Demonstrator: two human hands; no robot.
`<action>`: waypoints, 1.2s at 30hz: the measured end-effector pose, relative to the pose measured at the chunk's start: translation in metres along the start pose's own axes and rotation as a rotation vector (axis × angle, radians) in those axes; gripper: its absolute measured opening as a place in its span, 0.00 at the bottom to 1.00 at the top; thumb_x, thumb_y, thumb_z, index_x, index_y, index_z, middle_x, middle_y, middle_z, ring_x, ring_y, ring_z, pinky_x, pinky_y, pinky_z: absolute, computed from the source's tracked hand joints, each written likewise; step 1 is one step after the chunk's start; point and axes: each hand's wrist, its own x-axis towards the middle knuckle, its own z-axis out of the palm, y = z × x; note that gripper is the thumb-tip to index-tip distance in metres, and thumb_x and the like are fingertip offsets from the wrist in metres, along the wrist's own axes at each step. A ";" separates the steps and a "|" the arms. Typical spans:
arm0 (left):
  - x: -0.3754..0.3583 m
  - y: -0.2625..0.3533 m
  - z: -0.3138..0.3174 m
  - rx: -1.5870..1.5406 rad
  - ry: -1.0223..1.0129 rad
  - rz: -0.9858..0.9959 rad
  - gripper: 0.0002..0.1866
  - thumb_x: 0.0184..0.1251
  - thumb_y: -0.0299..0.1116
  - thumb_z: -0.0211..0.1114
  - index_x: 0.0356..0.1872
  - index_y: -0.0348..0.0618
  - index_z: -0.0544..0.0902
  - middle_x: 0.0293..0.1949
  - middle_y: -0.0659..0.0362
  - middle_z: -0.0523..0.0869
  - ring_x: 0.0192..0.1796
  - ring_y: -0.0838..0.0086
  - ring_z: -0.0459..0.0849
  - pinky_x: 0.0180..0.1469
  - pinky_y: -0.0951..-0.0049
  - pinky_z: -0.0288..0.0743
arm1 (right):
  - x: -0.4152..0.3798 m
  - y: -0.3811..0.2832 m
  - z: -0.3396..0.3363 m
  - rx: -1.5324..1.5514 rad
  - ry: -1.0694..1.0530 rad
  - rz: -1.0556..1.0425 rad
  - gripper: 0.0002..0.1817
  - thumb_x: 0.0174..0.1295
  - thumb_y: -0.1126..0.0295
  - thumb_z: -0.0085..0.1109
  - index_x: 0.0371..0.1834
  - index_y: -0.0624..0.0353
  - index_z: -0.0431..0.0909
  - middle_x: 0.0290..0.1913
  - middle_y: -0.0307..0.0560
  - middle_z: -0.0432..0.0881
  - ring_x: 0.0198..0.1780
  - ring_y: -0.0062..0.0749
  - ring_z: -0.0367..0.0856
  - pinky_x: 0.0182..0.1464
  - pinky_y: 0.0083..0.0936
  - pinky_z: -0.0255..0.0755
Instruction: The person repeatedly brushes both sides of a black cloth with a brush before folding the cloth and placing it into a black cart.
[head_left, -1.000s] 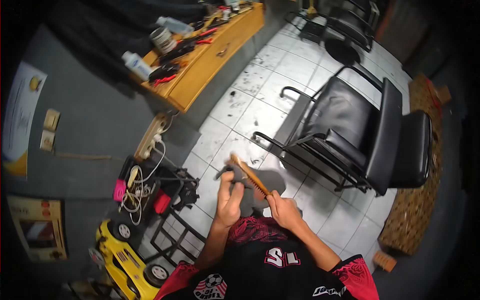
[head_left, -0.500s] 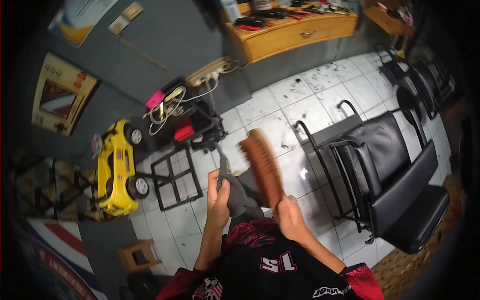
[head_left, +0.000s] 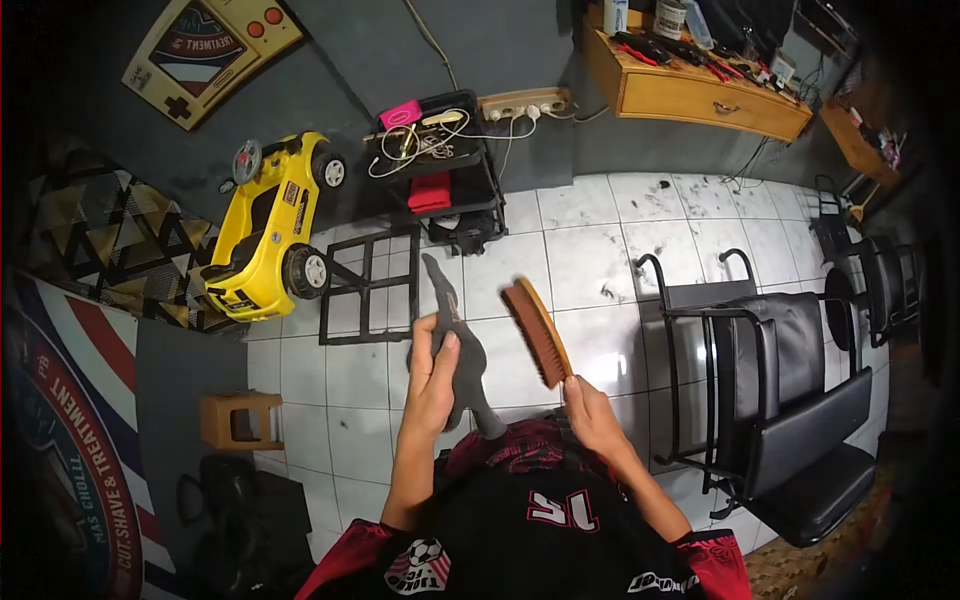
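My left hand [head_left: 430,385] is closed around a dark grey, curved piece [head_left: 468,368] that looks bendable; its narrow tip points up and away, and its lower end hangs close to my shirt. What kind of thing it is, I cannot tell. In my right hand [head_left: 595,412] is the handle end of a long brush [head_left: 541,335] with a light wooden back and reddish-brown bristles. The bristles face left, toward the grey piece, with floor showing between the two.
Black-framed chairs [head_left: 790,350] stand on the right. Ahead are a black trolley [head_left: 455,170] with cables and a wooden drawer shelf [head_left: 700,95] of tools. A yellow toy car [head_left: 275,235], a black frame [head_left: 370,285] and a wooden stool [head_left: 240,420] are at left. Dark clippings dot the tiles [head_left: 590,240].
The brush has moved away from the grey piece and turned its bristles more to the left. The grey piece now hangs more upright and stretched out. The whole view has shifted.
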 end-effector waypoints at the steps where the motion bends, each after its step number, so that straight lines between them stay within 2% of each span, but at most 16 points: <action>1: -0.003 0.002 -0.007 -0.013 -0.017 -0.012 0.09 0.71 0.32 0.49 0.47 0.41 0.68 0.37 0.64 0.72 0.37 0.84 0.68 0.41 0.83 0.65 | -0.003 -0.027 0.008 0.093 0.006 -0.051 0.21 0.71 0.59 0.33 0.35 0.67 0.69 0.19 0.55 0.71 0.22 0.45 0.72 0.29 0.37 0.65; 3: -0.011 0.005 -0.024 0.000 -0.051 -0.027 0.08 0.71 0.31 0.49 0.47 0.40 0.69 0.36 0.65 0.72 0.37 0.84 0.68 0.41 0.83 0.65 | -0.011 -0.059 0.027 0.314 -0.075 -0.097 0.20 0.72 0.60 0.31 0.37 0.66 0.69 0.20 0.49 0.70 0.23 0.35 0.72 0.29 0.31 0.65; 4: -0.008 0.008 -0.034 0.026 -0.092 -0.021 0.08 0.70 0.30 0.50 0.46 0.39 0.69 0.34 0.65 0.72 0.36 0.85 0.68 0.41 0.84 0.64 | -0.010 -0.067 0.041 0.272 -0.049 -0.176 0.19 0.71 0.61 0.31 0.38 0.66 0.69 0.20 0.51 0.72 0.23 0.39 0.73 0.28 0.34 0.66; 5: -0.005 0.009 -0.036 0.143 -0.084 0.216 0.07 0.70 0.30 0.51 0.45 0.39 0.70 0.32 0.67 0.73 0.33 0.87 0.67 0.37 0.86 0.64 | -0.011 -0.070 0.054 0.229 -0.023 -0.257 0.18 0.71 0.61 0.32 0.39 0.66 0.69 0.20 0.54 0.74 0.23 0.43 0.75 0.28 0.37 0.67; 9: -0.011 0.006 -0.075 0.035 -0.072 0.211 0.09 0.70 0.32 0.52 0.45 0.39 0.71 0.33 0.67 0.73 0.33 0.89 0.66 0.35 0.87 0.63 | 0.004 0.031 0.109 -0.354 -0.028 -0.044 0.19 0.68 0.59 0.37 0.40 0.67 0.71 0.24 0.69 0.76 0.28 0.67 0.74 0.32 0.53 0.67; 12: -0.019 0.001 -0.096 -0.092 -0.086 0.138 0.09 0.70 0.32 0.52 0.46 0.39 0.71 0.33 0.67 0.73 0.33 0.89 0.66 0.36 0.88 0.63 | -0.013 0.110 0.122 -0.571 -0.117 0.070 0.24 0.69 0.56 0.35 0.35 0.67 0.73 0.25 0.72 0.76 0.31 0.67 0.75 0.35 0.52 0.68; 14: -0.016 -0.002 -0.108 -0.068 -0.092 0.058 0.09 0.71 0.33 0.51 0.46 0.39 0.70 0.33 0.67 0.72 0.34 0.88 0.66 0.37 0.87 0.62 | -0.028 0.097 0.121 -0.420 0.056 0.295 0.28 0.69 0.53 0.32 0.31 0.68 0.75 0.28 0.73 0.76 0.36 0.66 0.76 0.37 0.49 0.69; 19: -0.023 -0.016 -0.134 0.012 -0.124 0.059 0.11 0.72 0.36 0.50 0.45 0.39 0.70 0.31 0.68 0.70 0.32 0.86 0.66 0.36 0.86 0.63 | -0.031 -0.031 0.121 -0.078 0.149 0.221 0.26 0.70 0.52 0.34 0.33 0.67 0.71 0.21 0.63 0.73 0.26 0.48 0.76 0.30 0.38 0.68; 21: -0.027 -0.019 -0.140 0.025 -0.117 0.006 0.10 0.71 0.36 0.50 0.45 0.39 0.70 0.30 0.67 0.70 0.32 0.86 0.66 0.36 0.85 0.63 | -0.028 -0.069 0.128 0.448 0.091 0.160 0.21 0.71 0.56 0.34 0.35 0.65 0.67 0.19 0.58 0.70 0.22 0.39 0.72 0.27 0.35 0.66; 23: -0.031 -0.016 -0.141 0.012 -0.126 -0.020 0.09 0.72 0.33 0.49 0.45 0.39 0.69 0.30 0.65 0.71 0.32 0.86 0.66 0.35 0.83 0.65 | -0.021 -0.074 0.144 0.410 0.016 -0.045 0.17 0.71 0.59 0.34 0.38 0.64 0.65 0.20 0.56 0.71 0.22 0.41 0.73 0.26 0.35 0.65; 25: -0.027 -0.017 -0.135 0.131 -0.073 0.321 0.09 0.72 0.33 0.48 0.46 0.38 0.68 0.30 0.64 0.72 0.31 0.85 0.68 0.34 0.83 0.66 | -0.013 -0.091 0.148 -0.157 -0.074 -0.202 0.13 0.69 0.64 0.37 0.37 0.64 0.66 0.20 0.61 0.74 0.24 0.56 0.75 0.26 0.42 0.65; 26: -0.032 -0.010 -0.142 0.107 -0.133 0.120 0.09 0.72 0.33 0.48 0.46 0.37 0.67 0.29 0.63 0.73 0.30 0.84 0.70 0.33 0.83 0.66 | -0.009 -0.069 0.156 -0.260 -0.029 -0.203 0.15 0.69 0.62 0.36 0.37 0.64 0.67 0.21 0.62 0.75 0.26 0.59 0.76 0.28 0.44 0.66; 29: -0.041 0.001 -0.146 -0.031 -0.122 0.169 0.10 0.72 0.33 0.47 0.46 0.37 0.67 0.28 0.63 0.73 0.29 0.84 0.70 0.32 0.83 0.66 | -0.016 0.015 0.153 -0.794 -0.162 -0.005 0.21 0.69 0.57 0.34 0.40 0.65 0.70 0.26 0.67 0.77 0.32 0.64 0.77 0.33 0.49 0.70; 32: -0.047 -0.004 -0.154 -0.158 -0.089 0.113 0.11 0.72 0.33 0.48 0.48 0.38 0.67 0.35 0.63 0.73 0.37 0.85 0.68 0.41 0.84 0.65 | -0.033 0.080 0.142 -0.627 -0.079 0.145 0.17 0.67 0.60 0.38 0.43 0.62 0.70 0.24 0.65 0.74 0.33 0.64 0.75 0.36 0.53 0.67; 35: -0.043 -0.011 -0.167 0.047 -0.032 0.125 0.15 0.72 0.34 0.47 0.53 0.35 0.64 0.43 0.57 0.71 0.48 0.77 0.68 0.54 0.77 0.61 | -0.035 0.076 0.136 -0.608 -0.144 0.028 0.24 0.69 0.55 0.33 0.43 0.65 0.73 0.31 0.68 0.78 0.38 0.66 0.76 0.38 0.52 0.69; 36: -0.044 -0.015 -0.168 0.033 -0.024 0.109 0.15 0.73 0.34 0.46 0.54 0.35 0.64 0.42 0.56 0.71 0.47 0.76 0.68 0.54 0.77 0.62 | -0.031 0.039 0.137 -0.466 -0.081 0.143 0.24 0.70 0.55 0.33 0.40 0.66 0.73 0.27 0.63 0.78 0.32 0.58 0.78 0.34 0.44 0.70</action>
